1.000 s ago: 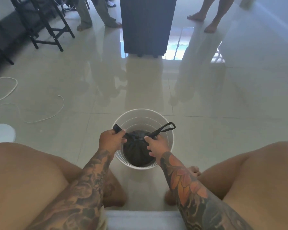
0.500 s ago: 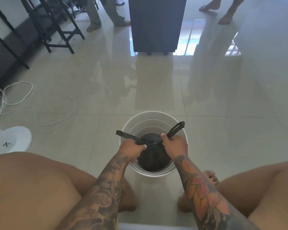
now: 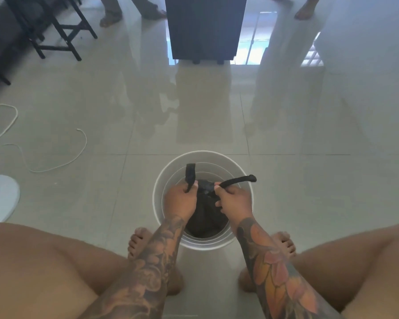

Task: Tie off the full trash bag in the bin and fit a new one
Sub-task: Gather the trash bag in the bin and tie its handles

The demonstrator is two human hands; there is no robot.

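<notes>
A white round bin (image 3: pixel 171 178) stands on the tiled floor between my feet. Inside it sits a black trash bag (image 3: pixel 205 217), gathered at the top into a knot. My left hand (image 3: pixel 180 201) grips the bag's left handle strip (image 3: pixel 190 174), which sticks up and away from me. My right hand (image 3: pixel 234 201) grips the right handle strip (image 3: pixel 238 180), which points out to the right over the rim. Both hands are close together just above the knot.
A dark cabinet (image 3: pixel 205 28) stands straight ahead. Black chair legs (image 3: pixel 62 35) are at the far left. A white cord (image 3: pixel 55 166) and a white object (image 3: pixel 0 196) lie on the floor to the left. Other people's feet (image 3: pixel 305 11) stand at the back.
My hands have come closer together over the bag's knot. The left handle strip now points upward instead of out to the left. The camera tilted down, showing my feet.
</notes>
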